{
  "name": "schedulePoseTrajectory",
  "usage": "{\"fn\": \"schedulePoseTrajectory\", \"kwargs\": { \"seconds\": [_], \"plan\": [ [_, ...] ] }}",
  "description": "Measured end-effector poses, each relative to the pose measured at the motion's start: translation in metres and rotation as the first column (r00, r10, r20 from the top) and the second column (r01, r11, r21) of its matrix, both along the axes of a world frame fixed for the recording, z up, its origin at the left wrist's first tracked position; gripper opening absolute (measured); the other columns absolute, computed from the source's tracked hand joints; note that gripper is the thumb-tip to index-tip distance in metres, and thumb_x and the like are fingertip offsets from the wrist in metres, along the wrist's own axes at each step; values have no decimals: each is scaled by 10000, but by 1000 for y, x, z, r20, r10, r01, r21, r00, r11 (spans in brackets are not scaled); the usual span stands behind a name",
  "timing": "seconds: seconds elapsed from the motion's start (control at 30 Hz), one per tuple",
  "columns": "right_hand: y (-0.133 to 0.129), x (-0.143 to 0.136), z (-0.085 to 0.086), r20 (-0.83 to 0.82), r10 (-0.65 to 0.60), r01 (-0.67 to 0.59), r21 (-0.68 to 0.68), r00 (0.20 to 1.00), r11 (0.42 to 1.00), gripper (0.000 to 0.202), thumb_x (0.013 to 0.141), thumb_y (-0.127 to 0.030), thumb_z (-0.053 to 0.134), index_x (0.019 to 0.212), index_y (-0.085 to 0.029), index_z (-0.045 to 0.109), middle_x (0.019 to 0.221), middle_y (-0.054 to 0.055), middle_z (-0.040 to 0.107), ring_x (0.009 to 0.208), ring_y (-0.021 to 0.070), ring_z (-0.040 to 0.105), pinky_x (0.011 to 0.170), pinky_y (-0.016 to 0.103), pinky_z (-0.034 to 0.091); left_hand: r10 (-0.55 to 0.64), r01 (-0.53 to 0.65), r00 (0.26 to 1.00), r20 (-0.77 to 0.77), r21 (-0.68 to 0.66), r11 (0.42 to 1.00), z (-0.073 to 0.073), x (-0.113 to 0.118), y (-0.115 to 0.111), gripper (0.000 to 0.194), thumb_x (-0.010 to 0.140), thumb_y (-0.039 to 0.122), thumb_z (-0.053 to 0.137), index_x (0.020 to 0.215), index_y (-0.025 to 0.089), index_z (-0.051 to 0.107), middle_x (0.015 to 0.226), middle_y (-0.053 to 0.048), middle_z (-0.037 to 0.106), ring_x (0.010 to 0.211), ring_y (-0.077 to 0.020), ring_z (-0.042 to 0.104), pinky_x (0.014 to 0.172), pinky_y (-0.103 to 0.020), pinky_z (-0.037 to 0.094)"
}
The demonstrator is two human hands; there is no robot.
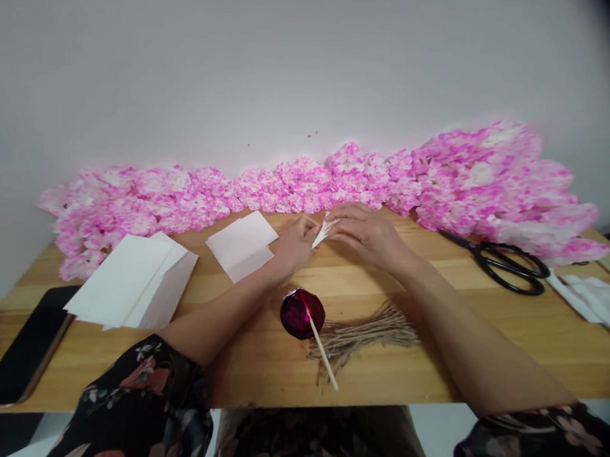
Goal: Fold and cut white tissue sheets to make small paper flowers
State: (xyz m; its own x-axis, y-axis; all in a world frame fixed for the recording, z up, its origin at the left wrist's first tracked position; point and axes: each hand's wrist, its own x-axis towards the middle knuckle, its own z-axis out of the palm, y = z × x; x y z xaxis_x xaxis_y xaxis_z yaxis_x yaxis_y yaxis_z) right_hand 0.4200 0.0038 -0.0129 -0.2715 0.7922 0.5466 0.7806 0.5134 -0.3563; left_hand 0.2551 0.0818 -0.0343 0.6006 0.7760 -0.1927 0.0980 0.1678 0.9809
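A small piece of folded white paper (323, 233) is held between my two hands near the middle of the table. My left hand (297, 243) pinches its lower left end, fingers closed. From the right, the fingers of my right hand (367, 234) close on its upper part. Just left of my left hand lies a stack of white paper squares (239, 243). Below the hands stands a small dish of dark magenta liquid (296, 315), with a pale wooden stick (325, 352) leaning in it. A bundle of thin brown twine (371, 334) lies beside the dish.
Pink and white paper flowers (306, 182) line the back of the wooden table (259, 380) along the wall. Larger white sheets (128, 282) and a black phone (28, 345) lie at left. Black scissors (508, 265) and white tissue (593, 298) are at right.
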Motion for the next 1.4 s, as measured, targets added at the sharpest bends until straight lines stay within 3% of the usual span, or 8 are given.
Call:
{"fn": "schedulePoseTrajectory", "kwargs": {
  "seconds": [0.1, 0.23, 0.47, 0.77, 0.87, 1.07, 1.3, 1.4],
  "plan": [
    [-1, -1, 1, 66, -83, 79, 51, 994, 996, 157, 942, -258, 546, 910, -223, 695, 1108, 97, 677, 1122, 250, 556, 927, 430, 460, 49, -46, 998, -37, 92, 995, 2, 0, 1, 104, 918, 169, 538, 822, 185, 498, 554, 63, 510, 433, -70, 415, 482, -208, 277],
    [-2, -6, 5, 120, -135, 127, 78, 983, 989, 162, 936, -238, 543, 850, -217, 678, 1100, 99, 674, 1104, 253, 549, 917, 434, 466, 71, -71, 997, -7, 56, 996, 7, -3, 0, 133, 922, 162, 526, 799, 180, 480, 557, 61, 508, 423, -55, 411, 469, -193, 280],
    [-1, -11, 4, 106, -76, 65, 112, 991, 992, 123, 930, -218, 544, 878, -202, 654, 1055, 96, 684, 1061, 239, 572, 900, 417, 482, 9, -8, 999, -31, 42, 999, 8, -3, -1, 116, 907, 163, 541, 798, 176, 503, 549, 52, 525, 401, -58, 395, 444, -197, 262],
    [-1, -17, -9, 103, -144, 150, -56, 984, 987, 186, 971, -251, 483, 860, -167, 606, 861, 95, 669, 808, 204, 595, 721, 323, 445, -104, 128, 980, -168, 138, 982, 1, -7, 3, 102, 824, 175, 604, 735, 170, 555, 553, 31, 555, 440, -81, 448, 460, -205, 319],
    [1, -18, -17, 82, -148, 158, -137, 986, 978, 153, 960, -220, 495, 861, -176, 604, 851, 77, 663, 791, 195, 584, 706, 300, 409, -142, 212, 949, -280, 236, 948, 3, -12, 5, 88, 804, 174, 574, 716, 167, 581, 550, 37, 548, 450, -88, 458, 469, -209, 329],
    [4, -18, -27, 56, -159, 168, -287, 986, 943, 129, 944, -204, 508, 862, -180, 604, 861, 71, 667, 821, 197, 592, 735, 283, 387, -72, 375, 858, -508, 525, 764, 5, -17, 11, 142, 768, 193, 571, 754, 151, 706, 711, -10, 692, 655, -135, 577, 584, -226, 371],
    [0, -15, -21, 55, -152, 161, -306, 987, 938, 154, 955, -195, 490, 892, -178, 629, 852, 51, 683, 777, 174, 597, 688, 271, 385, -98, 416, 847, -523, 535, 735, 3, -18, 16, 232, 821, 304, 559, 768, 145, 720, 670, -1, 670, 612, -121, 544, 582, -236, 341],
    [-3, -14, -16, 130, -109, 133, -190, 985, 973, 162, 955, -213, 517, 859, -171, 640, 860, 58, 670, 810, 177, 582, 684, 278, 399, -105, 419, 850, -516, 541, 729, 3, -18, 14, 212, 816, 273, 551, 762, 139, 705, 642, 8, 637, 607, -114, 526, 577, -231, 330]
  ]
}}
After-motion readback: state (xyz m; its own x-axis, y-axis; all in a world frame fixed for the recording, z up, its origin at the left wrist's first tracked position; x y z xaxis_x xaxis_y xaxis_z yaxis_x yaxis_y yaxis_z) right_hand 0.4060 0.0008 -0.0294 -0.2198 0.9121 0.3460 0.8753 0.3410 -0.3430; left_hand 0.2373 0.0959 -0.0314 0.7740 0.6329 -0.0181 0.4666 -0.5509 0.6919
